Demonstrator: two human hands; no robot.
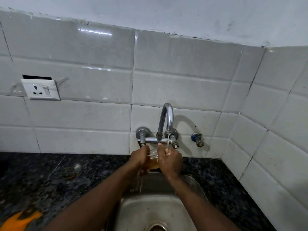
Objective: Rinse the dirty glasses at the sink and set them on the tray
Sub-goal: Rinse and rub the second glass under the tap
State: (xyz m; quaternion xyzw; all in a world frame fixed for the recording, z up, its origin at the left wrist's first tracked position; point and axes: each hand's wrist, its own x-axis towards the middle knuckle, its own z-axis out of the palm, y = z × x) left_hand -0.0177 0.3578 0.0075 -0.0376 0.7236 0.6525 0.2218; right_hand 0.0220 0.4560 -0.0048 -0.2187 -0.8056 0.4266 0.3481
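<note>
Here, a black speckled granite counter (50,177) meets white wall tiles (100,64), and a steel sink (150,207) lies at six o'clock. Over the sink, under the running chrome tap (166,117), the left hand (140,157) and right hand (170,161) grip a clear glass with brownish liquid (153,160). The counter stretches wide toward nine o'clock, while the tiled side wall (275,114) stands close at three.

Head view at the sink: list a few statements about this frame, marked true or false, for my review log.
1. Water runs from the tap. True.
2. The left hand and the right hand both grip the glass. True.
3. The glass stands on the stone top. False: the hands hold it up below the spout, off the countertop.
4. The wall outlet is right of the tap. False: the socket is to its left.
</note>
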